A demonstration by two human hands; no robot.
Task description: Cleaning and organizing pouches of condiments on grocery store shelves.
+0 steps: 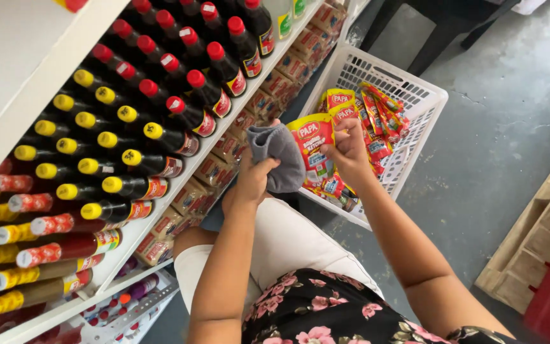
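Hands: left hand (253,177) is bunched around a soft grey cloth (279,155); right hand (349,151) pinches a red-and-yellow plastic sachet pack (313,143) by its upper edge.
Position: pack and cloth touch, held above a white slatted plastic basket (424,95) that holds more red-and-yellow packets (383,118).
Surroundings: white shelf (160,210) beside the left arm carries dark sauce bottles (160,121) with red and yellow caps; brown packets (224,153) sit on the tier below.
Technique: judging by the grip, wiping goes best with the pack kept taut and the cloth drawn flat across its face.
Hidden: cloth covers the pack's left side; the left fingertips are buried in its folds; the basket's near corner is behind the hands.
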